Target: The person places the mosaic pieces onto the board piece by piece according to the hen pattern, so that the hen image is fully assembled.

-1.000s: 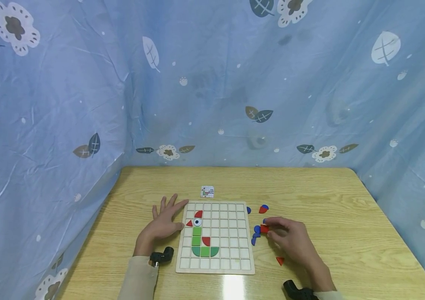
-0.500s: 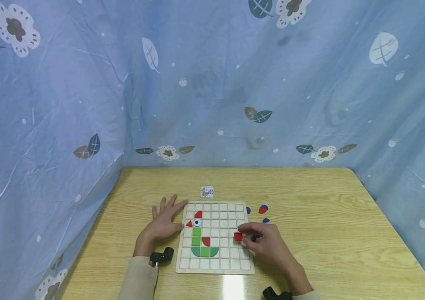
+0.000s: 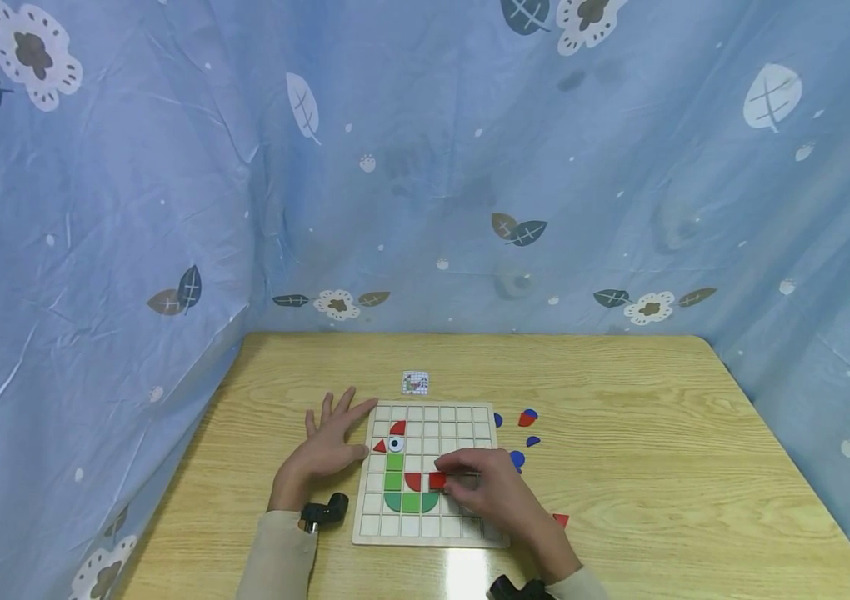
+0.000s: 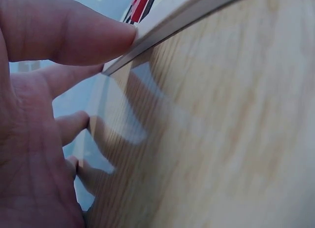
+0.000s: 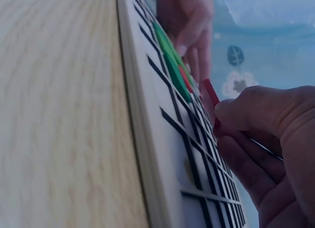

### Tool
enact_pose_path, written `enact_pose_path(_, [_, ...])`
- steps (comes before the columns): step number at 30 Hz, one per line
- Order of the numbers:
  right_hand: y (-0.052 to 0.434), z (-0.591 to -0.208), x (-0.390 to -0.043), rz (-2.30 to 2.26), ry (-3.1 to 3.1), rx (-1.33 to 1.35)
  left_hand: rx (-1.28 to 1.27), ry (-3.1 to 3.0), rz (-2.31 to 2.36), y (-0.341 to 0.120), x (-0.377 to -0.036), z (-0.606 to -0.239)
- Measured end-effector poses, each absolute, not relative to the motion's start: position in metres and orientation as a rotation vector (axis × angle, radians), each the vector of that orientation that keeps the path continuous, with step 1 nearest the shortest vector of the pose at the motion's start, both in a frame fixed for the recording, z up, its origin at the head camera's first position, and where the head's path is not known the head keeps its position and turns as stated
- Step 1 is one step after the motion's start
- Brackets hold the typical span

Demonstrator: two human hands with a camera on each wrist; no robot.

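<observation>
right hand [image 3: 496,492] pinching red tile [image 3: 437,480] by its edges over grid board [image 3: 462,425] | tile likely light, stiff, thin | left hand [image 3: 327,450] lying flat, steadying board on worktop [image 3: 657,400]

No writing, brand, number or sign can be read in these views. The small card [image 3: 414,382] lying on the table [image 3: 620,375] just beyond the grid board [image 3: 462,417] carries a tiny printed picture, too small to make out. The blue cloth [image 3: 425,167] behind shows only leaf and flower patterns, no lettering.
</observation>
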State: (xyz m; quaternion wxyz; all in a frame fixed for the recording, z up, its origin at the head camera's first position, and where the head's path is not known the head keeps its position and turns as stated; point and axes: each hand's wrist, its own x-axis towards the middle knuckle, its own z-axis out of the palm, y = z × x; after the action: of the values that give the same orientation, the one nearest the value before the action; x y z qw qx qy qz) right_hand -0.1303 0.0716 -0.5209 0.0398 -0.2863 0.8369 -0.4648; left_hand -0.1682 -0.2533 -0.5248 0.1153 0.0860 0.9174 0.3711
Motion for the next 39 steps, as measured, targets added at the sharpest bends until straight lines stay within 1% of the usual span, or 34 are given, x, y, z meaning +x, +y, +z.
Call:
enact_pose_path(9, [0.061,-0.527,-0.131,-1.290,2.641,-0.897,0.259,2.687,1.095,-0.253,-0.169,-0.524])
enact_pose_path(25, [0.053,-0.533,-0.131,-1.332,2.729,-1.007,0.262,2.694,1.090,-0.254,-0.169,-0.524])
enact_pose_path(27, [0.055,-0.532,-0.131,-1.330,2.718,-0.988,0.262,2.698,1.096,-0.254,-0.169,-0.525])
enact_pose_path(33, [0.072,-0.523,-0.137,-1.402,2.657,-0.805,0.230,2.700,1.105,-0.253,-0.169,-0.526])
enact_pose_path(39, [0.111,-0.516,-0.156,-1.467,2.768,-0.754,0.227,2.701,1.118,-0.252,-0.169,-0.526])
